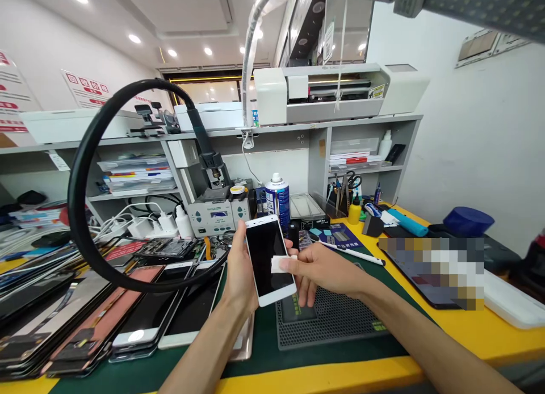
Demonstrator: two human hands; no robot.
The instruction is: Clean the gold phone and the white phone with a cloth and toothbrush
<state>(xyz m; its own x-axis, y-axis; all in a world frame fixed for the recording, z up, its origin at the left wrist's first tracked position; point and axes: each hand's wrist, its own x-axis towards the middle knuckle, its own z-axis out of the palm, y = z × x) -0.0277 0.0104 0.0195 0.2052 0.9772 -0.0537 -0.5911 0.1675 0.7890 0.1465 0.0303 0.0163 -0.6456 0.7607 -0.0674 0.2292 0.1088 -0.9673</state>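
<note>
The left hand (239, 263) clamps the phone (264, 252), the right hand (330, 269) pinches a wipe (277, 265), and strong pressing could make the phone slip.

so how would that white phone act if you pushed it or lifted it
The white phone is probably stiff, since it keeps a straight, flat slab shape in the left hand. Its dark screen looks smooth, so it may be slippery and could crack if dropped. Being thin and flat, it would likely slide rather than roll.
</note>
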